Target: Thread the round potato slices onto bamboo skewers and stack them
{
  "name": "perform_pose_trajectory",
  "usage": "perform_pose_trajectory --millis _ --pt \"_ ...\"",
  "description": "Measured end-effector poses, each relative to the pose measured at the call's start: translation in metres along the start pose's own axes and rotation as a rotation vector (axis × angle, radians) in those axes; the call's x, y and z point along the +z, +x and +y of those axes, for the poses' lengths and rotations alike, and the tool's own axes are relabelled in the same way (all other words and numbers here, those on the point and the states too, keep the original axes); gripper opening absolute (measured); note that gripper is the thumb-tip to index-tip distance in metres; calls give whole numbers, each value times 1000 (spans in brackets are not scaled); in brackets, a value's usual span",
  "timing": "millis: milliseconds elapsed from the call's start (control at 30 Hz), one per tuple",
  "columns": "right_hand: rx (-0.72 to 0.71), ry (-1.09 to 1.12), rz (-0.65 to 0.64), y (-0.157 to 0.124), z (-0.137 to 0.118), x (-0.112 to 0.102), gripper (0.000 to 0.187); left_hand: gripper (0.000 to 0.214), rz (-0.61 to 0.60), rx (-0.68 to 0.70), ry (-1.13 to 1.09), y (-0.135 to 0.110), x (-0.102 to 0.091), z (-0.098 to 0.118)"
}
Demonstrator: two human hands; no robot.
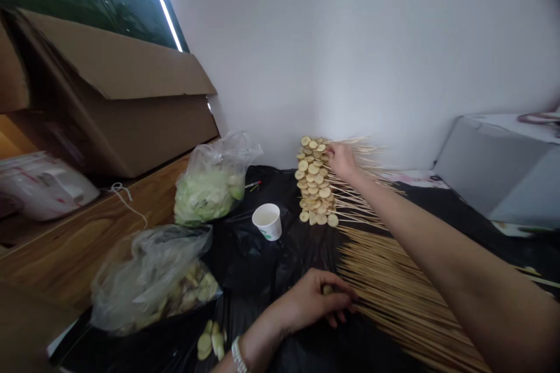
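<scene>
My left hand (315, 301), wearing a beaded bracelet, is curled low over the black plastic sheet. A pale potato slice (327, 289) shows between its fingers, and the fingertips are beside the ends of loose bamboo skewers (394, 285). My right hand (343, 161) reaches to the back of a pile of skewered potato slices (312, 178). Its fingers are pinched at the slices' right side, where the sticks come out; the skewer they grip is mostly hidden. A few loose slices (204, 342) lie near the front edge.
A clear bag of potato slices (192, 288) and a bag of pale green vegetable pieces (210, 195) stand left. A white paper cup (267, 222) and a pen (253, 185) are between. A cardboard box (144, 128) is far left; a white box (503, 163) is right, against the wall.
</scene>
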State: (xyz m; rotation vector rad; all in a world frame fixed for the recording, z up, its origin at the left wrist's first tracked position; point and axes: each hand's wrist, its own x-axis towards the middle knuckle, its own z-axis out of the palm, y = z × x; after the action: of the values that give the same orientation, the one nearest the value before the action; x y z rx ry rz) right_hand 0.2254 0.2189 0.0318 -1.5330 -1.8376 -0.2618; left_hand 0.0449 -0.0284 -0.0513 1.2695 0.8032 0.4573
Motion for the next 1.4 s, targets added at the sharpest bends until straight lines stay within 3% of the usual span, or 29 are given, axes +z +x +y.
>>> perform_pose_trajectory --millis 200,433,967,1167,1300,1400 --pt "-54 -97 -43 9 -7 -5 36 37 -12 -3 -2 0 -3 -3" --pt "-14 -201 -72 -2 4 -3 38 40 -8 -21 -1 0 -4 -2" --pt "-156 -237 -87 -1 5 -10 34 40 5 -33 -4 -1 -3 0" --pt "-199 -252 -70 -15 -3 -35 31 41 23 -36 -45 -1 -5 1" --pt "-274 -265 -62 -47 -1 -64 28 39 31 -73 -177 -1 -6 4" --pt "-249 -199 -64 -78 5 -88 27 33 52 -81 -331 -1 -7 9"
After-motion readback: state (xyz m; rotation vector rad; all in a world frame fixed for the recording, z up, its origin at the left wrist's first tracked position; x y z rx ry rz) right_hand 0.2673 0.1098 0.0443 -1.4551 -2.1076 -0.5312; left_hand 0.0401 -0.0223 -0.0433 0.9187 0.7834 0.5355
